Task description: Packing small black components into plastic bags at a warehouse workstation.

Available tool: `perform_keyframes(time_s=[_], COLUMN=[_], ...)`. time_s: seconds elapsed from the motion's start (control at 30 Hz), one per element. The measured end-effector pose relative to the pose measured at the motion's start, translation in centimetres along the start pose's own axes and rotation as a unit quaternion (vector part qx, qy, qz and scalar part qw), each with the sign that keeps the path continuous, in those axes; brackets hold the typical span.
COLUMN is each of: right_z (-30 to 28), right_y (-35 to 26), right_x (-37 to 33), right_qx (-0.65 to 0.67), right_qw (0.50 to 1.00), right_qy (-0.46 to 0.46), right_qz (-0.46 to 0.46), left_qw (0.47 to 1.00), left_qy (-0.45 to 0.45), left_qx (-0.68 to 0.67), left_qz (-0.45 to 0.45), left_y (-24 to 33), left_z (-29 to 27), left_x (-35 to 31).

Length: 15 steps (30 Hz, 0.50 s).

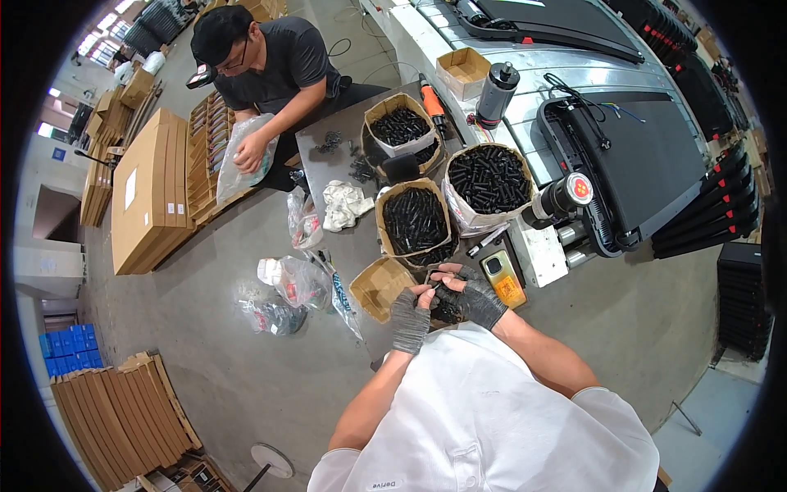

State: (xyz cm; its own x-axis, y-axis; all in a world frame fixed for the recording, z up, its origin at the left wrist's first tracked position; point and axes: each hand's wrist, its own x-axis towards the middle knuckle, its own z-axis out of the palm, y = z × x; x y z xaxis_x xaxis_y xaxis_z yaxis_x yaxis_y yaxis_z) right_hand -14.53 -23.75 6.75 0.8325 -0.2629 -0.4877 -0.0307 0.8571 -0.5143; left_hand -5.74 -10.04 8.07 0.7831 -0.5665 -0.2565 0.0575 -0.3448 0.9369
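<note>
Head: bags (pixel 416 220) w/ black parts, maybe bolts.

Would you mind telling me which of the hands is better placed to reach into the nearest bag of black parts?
Probably the right hand: it sits closer to the bag of black parts, while the left hand lies lower, beside the open cardboard box.

The left grip (pixel 410 316) and right grip (pixel 474 297) meet over the near edge of the desk (pixel 328 156). Just left of the left grip lies an open carton (pixel 379 287). Just right of the right grip lies a phone (pixel 502 279). Beyond both grips stand three sacks of small parts (pixel 414 217), one behind another, with a rag (pixel 344 203) to their left. Plastic bags (pixel 287 287) lie on the floor, left of the grips. Far beyond, across the desk, a co-worker (pixel 270 66) sits.
</note>
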Motion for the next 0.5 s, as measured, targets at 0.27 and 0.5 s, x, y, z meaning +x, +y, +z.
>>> perform_keyframes(time_s=[0.27, 0.5], right_z=[-0.7, -0.4], right_y=[0.8, 1.0], right_x=[0.3, 0.3], right_qx=[-0.065, 0.001], right_qw=[0.998, 1.000], right_qy=[0.007, 0.011], right_qz=[-0.011, -0.019], left_qw=[0.979, 0.976], left_qy=[-0.031, -0.020], left_qx=[-0.185, -0.202], left_qz=[-0.076, -0.082], left_y=[-2.4, -2.3], left_z=[0.1, 0.2], left_x=[0.5, 0.6])
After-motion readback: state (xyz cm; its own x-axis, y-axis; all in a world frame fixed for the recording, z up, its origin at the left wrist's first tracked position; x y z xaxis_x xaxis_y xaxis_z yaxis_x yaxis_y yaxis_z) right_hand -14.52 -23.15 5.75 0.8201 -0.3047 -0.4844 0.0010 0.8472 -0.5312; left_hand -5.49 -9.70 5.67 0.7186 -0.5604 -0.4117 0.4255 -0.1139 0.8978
